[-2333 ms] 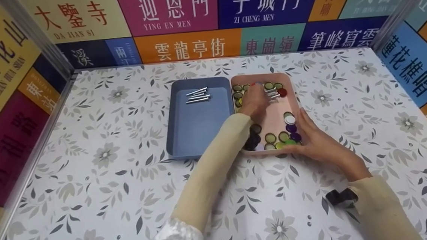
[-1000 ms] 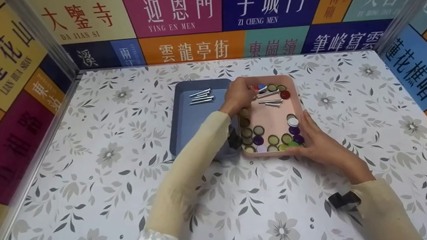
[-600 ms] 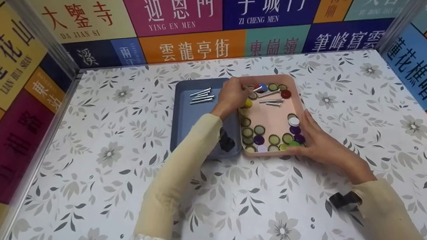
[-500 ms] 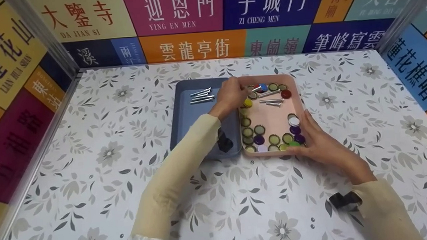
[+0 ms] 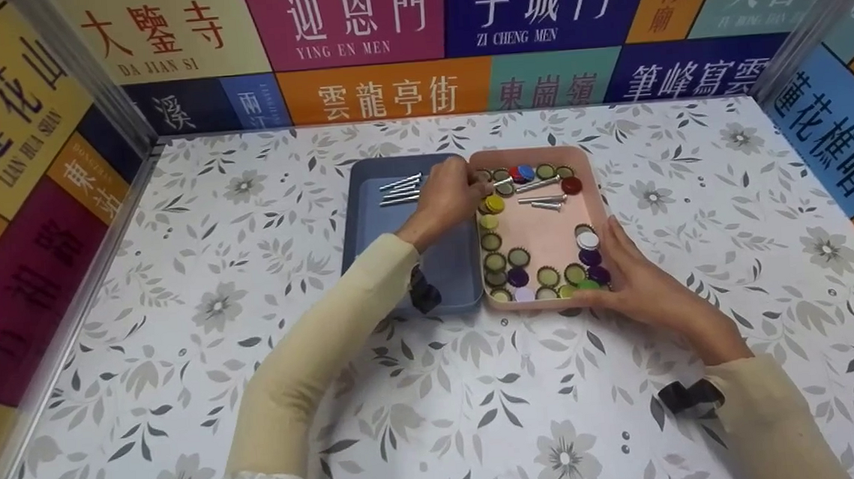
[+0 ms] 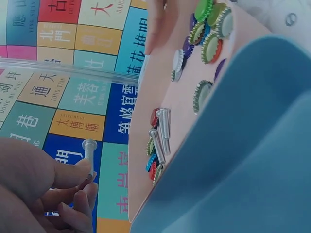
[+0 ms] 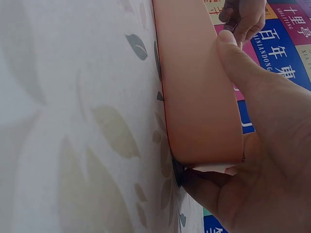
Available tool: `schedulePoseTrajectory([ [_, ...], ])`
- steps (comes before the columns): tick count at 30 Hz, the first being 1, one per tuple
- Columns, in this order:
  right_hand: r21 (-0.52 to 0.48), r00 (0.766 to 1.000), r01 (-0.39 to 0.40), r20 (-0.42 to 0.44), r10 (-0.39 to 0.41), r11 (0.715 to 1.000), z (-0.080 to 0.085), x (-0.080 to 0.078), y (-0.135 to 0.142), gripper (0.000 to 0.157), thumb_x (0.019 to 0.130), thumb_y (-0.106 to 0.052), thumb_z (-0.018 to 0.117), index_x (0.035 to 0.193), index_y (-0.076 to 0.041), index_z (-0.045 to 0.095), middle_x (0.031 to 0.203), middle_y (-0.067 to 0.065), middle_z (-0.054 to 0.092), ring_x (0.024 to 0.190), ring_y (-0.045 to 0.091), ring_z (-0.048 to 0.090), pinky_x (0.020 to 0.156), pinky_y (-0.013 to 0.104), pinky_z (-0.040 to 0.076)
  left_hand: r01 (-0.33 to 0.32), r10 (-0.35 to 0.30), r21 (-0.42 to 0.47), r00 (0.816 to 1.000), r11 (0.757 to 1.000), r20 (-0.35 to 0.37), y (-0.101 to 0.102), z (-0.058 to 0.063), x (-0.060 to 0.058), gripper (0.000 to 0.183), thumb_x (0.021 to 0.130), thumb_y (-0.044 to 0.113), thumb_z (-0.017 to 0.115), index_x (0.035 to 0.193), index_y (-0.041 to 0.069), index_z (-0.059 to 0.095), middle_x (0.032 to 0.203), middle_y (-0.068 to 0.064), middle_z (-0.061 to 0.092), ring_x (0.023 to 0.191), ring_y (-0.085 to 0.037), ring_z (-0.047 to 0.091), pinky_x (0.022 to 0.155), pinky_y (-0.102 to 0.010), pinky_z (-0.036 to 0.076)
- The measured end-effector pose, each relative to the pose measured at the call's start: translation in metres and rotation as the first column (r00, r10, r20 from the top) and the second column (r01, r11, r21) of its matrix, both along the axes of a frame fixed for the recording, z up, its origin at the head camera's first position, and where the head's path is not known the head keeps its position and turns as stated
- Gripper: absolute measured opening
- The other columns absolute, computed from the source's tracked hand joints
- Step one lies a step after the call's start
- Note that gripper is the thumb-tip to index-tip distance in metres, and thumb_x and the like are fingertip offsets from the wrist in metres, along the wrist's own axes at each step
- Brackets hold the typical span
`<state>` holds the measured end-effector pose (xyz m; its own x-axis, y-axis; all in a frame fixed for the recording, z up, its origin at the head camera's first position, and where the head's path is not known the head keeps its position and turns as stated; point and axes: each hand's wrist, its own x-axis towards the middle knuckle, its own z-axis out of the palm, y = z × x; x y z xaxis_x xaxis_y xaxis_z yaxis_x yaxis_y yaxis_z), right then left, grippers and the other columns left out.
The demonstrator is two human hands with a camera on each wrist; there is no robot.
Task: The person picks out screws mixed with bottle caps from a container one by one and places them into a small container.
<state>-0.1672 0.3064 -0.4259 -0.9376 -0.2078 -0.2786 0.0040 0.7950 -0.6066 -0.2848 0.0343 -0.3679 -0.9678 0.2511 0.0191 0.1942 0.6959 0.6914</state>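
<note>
My left hand (image 5: 446, 197) pinches a silver screw (image 6: 89, 151) between thumb and fingers, its round head pointing away from the hand. In the head view, the hand is above the wall where the two trays meet, with the screw over the pink tray (image 5: 543, 228). Several more silver screws (image 5: 543, 200) lie toward the back of that tray, among bottle caps (image 5: 547, 276) of many colours. The blue tray (image 5: 369, 225) holds several screws (image 5: 397, 195) near its back. At the pink tray's front right corner, my right hand (image 5: 644, 284) grips the outer wall (image 7: 199, 87).
Both trays stand side by side on a white tablecloth (image 5: 221, 306) with grey leaves and flowers. Panels with large lettering (image 5: 359, 19) enclose the table at the back and sides. Black bands (image 5: 690, 398) are around both wrists.
My left hand has moved from inside the pink tray leftward to the shared wall, bringing a screw out from the others. My right hand has stayed at the pink tray's corner.
</note>
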Motion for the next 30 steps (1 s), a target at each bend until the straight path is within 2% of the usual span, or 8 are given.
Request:
schedulePoseTrajectory([
  [5, -0.012, 1.0, 0.007, 0.01, -0.007, 1.0, 0.0, 0.001, 0.0, 0.123, 0.079, -0.069, 0.069, 0.156, -0.03, -0.018, 0.163, -0.004, -0.031, 0.152, 0.048, -0.011, 0.118, 0.068, 0.004, -0.019, 0.019, -0.003, 0.999, 1.0, -0.038, -0.004, -0.004, -0.001, 0.021, 0.097, 0.02, 0.065, 0.085, 0.005, 0.073, 0.08, -0.002, 0.067, 0.067, -0.012, 0.054, 0.059, -0.024, 0.038],
  [7, -0.015, 1.0, 0.007, 0.007, -0.007, 1.0, -0.001, 0.001, 0.0, 0.121, 0.08, -0.067, 0.069, 0.156, -0.031, -0.018, 0.163, -0.004, -0.031, 0.151, 0.05, -0.009, 0.118, 0.068, 0.005, -0.008, 0.008, 0.006, 0.998, 1.0, -0.058, -0.007, -0.006, -0.001, 0.02, 0.097, 0.019, 0.066, 0.085, 0.004, 0.074, 0.081, -0.003, 0.07, 0.067, -0.012, 0.054, 0.059, -0.024, 0.038],
  [13, 0.006, 1.0, 0.009, -0.003, -0.009, 1.0, 0.0, 0.002, 0.0, 0.119, 0.082, -0.066, 0.069, 0.157, -0.031, -0.017, 0.163, -0.004, -0.031, 0.151, 0.051, -0.006, 0.118, 0.068, 0.006, 0.029, -0.024, 0.043, 0.995, 0.999, -0.094, -0.022, -0.009, -0.003, 0.019, 0.096, 0.015, 0.064, 0.088, 0.003, 0.075, 0.075, 0.0, 0.061, 0.067, -0.012, 0.049, 0.061, -0.024, 0.036],
  [18, -0.019, 1.0, 0.018, 0.001, -0.018, 1.0, 0.0, 0.002, 0.001, 0.119, 0.081, -0.066, 0.07, 0.157, -0.033, -0.017, 0.163, -0.005, -0.031, 0.151, 0.05, -0.008, 0.118, 0.068, 0.004, 0.02, -0.016, 0.042, 0.996, 0.999, -0.085, -0.033, -0.016, -0.005, 0.022, 0.097, 0.017, 0.065, 0.09, -0.001, 0.075, 0.073, -0.002, 0.06, 0.066, -0.014, 0.048, 0.064, -0.027, 0.037],
  [25, 0.012, 1.0, 0.005, -0.022, -0.005, 1.0, -0.001, 0.001, 0.001, 0.122, 0.079, -0.068, 0.07, 0.157, -0.03, -0.016, 0.165, 0.001, -0.027, 0.152, 0.049, -0.007, 0.119, 0.068, 0.007, 0.003, -0.002, 0.025, 0.998, 1.0, -0.057, -0.041, -0.025, -0.008, 0.018, 0.097, 0.015, 0.065, 0.1, 0.001, 0.076, 0.096, -0.014, 0.076, 0.078, -0.017, 0.06, 0.073, -0.031, 0.048],
  [30, 0.011, 1.0, 0.005, -0.022, -0.005, 1.0, 0.0, 0.0, 0.0, 0.123, 0.079, -0.069, 0.07, 0.157, -0.031, -0.017, 0.165, 0.001, -0.028, 0.152, 0.05, -0.007, 0.118, 0.068, 0.007, -0.013, 0.015, 0.037, 0.999, 0.999, -0.042, -0.048, -0.03, -0.013, 0.017, 0.096, 0.013, 0.065, 0.101, 0.0, 0.076, 0.098, -0.015, 0.076, 0.081, -0.02, 0.063, 0.075, -0.032, 0.05],
])
